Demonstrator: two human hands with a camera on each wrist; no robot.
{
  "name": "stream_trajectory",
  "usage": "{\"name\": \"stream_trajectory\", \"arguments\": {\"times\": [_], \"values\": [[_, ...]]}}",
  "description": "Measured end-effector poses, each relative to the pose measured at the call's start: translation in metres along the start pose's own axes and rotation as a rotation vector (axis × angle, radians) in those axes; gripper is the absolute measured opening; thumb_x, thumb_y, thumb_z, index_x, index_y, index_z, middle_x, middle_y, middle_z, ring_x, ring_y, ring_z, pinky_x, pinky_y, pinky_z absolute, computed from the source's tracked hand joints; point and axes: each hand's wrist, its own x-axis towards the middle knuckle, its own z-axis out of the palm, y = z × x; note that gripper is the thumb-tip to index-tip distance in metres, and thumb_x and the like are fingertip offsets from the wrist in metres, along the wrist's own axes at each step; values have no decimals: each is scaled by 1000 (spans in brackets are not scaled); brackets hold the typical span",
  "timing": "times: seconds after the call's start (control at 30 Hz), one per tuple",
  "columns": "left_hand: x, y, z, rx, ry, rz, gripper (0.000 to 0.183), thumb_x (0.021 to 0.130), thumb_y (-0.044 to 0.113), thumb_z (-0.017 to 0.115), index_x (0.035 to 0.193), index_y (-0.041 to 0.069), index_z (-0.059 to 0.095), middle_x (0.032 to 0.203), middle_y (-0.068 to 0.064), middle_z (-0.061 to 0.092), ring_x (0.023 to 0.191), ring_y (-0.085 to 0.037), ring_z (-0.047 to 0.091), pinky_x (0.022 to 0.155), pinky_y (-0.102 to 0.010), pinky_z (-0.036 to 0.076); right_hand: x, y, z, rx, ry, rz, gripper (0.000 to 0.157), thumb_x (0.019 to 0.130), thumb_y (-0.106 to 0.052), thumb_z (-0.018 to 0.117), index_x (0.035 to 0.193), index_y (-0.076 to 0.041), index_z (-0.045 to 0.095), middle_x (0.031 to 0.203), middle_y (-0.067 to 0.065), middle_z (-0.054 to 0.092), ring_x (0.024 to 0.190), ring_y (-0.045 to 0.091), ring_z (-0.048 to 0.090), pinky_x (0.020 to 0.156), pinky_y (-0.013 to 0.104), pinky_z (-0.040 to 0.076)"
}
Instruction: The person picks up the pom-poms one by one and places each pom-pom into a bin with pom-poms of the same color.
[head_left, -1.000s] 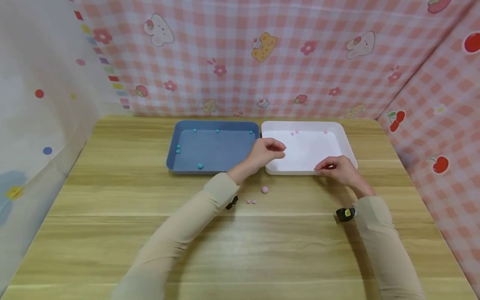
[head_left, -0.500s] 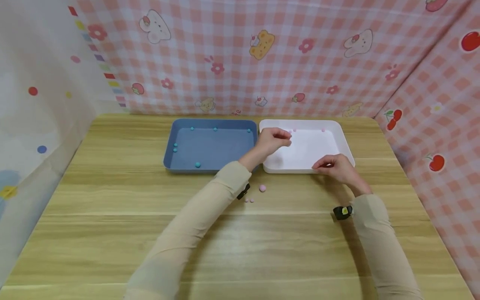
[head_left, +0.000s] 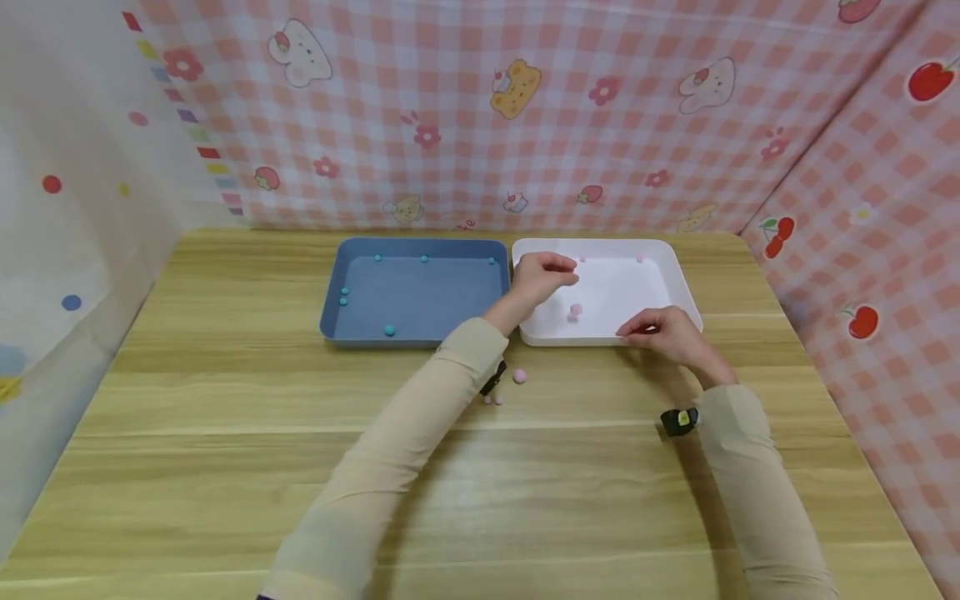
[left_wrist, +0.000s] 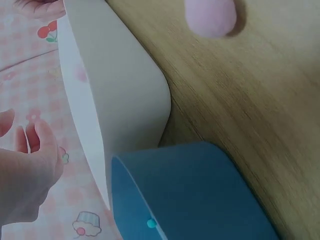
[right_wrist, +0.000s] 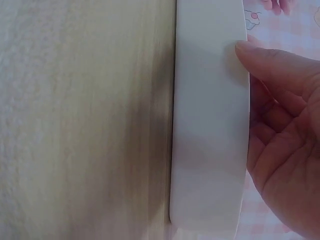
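My left hand [head_left: 546, 277] hovers over the left part of the white tray [head_left: 611, 340], thumb and fingertips apart with nothing between them. Below it, in the tray, shows a pink ball [head_left: 576, 309]; the left wrist view catches it as a faint pink spot behind the tray wall. My right hand [head_left: 663, 332] pinches the tray's near rim, the thumb [right_wrist: 265, 60] on the outer wall and the fingers inside. Two more small pink balls, one of them a ball [head_left: 640, 259] at the right, lie along the tray's far side.
Left of the white tray stands a blue tray [head_left: 412, 340] with several teal balls, one a larger ball [head_left: 389, 331] near its front. On the wooden table [head_left: 525, 492] lie a larger pink ball [head_left: 519, 377] and two tiny pink balls [head_left: 498, 401], partly beside the left wrist strap.
My left hand has moved further over the white tray and let go of a pink ball, which now shows below it. The right hand keeps its grip on the rim.
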Motion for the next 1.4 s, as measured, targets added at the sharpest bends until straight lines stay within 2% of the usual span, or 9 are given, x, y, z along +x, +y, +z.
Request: {"name": "stream_trajectory", "arguments": {"times": [0.2, 0.43, 0.57, 0.87, 1.03, 1.2, 1.27, 1.4], "values": [[-4, -1, -11, 3, -31, -4, 18, 84, 5, 69, 101, 1, 70, 101, -10, 68, 85, -13, 60, 72, -16, 46, 6, 30, 3, -1, 13, 5, 7, 78, 6, 71, 84, 5, 72, 81, 18, 69, 70, -3, 56, 61, 12, 45], [-19, -1, -22, -16, -47, 3, 18, 85, 5, 68, 102, 0, 69, 101, -11, 68, 87, -16, 61, 74, -18, 47, 4, 28, 3, -15, 8, 24, 8, 78, 9, 69, 85, 7, 71, 87, 20, 69, 74, 1, 59, 63, 12, 46], [-28, -2, -28, -50, -56, 11, 19, 85, 4, 67, 103, -2, 69, 104, -13, 67, 90, -18, 61, 74, -19, 47, 5, 29, 3, -38, 20, 27, 7, 78, 8, 69, 84, 6, 71, 86, 21, 69, 72, -2, 57, 62, 12, 45], [-46, -11, -34, -72, -100, 56, 20, 82, 1, 69, 102, -5, 67, 101, -16, 68, 84, -14, 61, 72, -17, 48, 5, 30, 5, -26, 23, 17, 6, 77, 7, 71, 84, 7, 70, 84, 20, 68, 72, -4, 55, 62, 11, 45], [-61, -16, -39, -82, -140, 49, 22, 82, -4, 67, 103, -8, 65, 98, -17, 67, 83, -15, 62, 74, -20, 50, 3, 18, 4, -32, 16, 17, 6, 78, 10, 69, 84, 10, 69, 84, 24, 67, 71, -1, 55, 61, 10, 44], [-76, -23, -42, -45, -164, 51, 21, 81, -5, 67, 102, -8, 65, 99, -20, 66, 79, -12, 60, 73, -19, 49, 2, 5, 4, -30, 26, 8, 5, 77, 14, 67, 82, 13, 67, 82, 28, 66, 69, 2, 56, 61, 11, 44], [-81, -27, -42, -22, -178, 63, 21, 81, -6, 66, 102, -9, 64, 101, -22, 65, 78, -13, 59, 73, -19, 49, 2, 9, 4, -30, 26, 11, 5, 77, 13, 67, 82, 12, 68, 83, 26, 66, 69, 0, 56, 61, 11, 44], [-91, -33, -44, 57, -193, 77, 18, 81, -5, 66, 100, -6, 65, 95, -18, 66, 80, -15, 59, 74, -20, 49, 4, 24, 4, -38, 25, 34, 5, 78, 8, 69, 83, 8, 70, 84, 22, 68, 70, -3, 54, 61, 10, 44]]}}
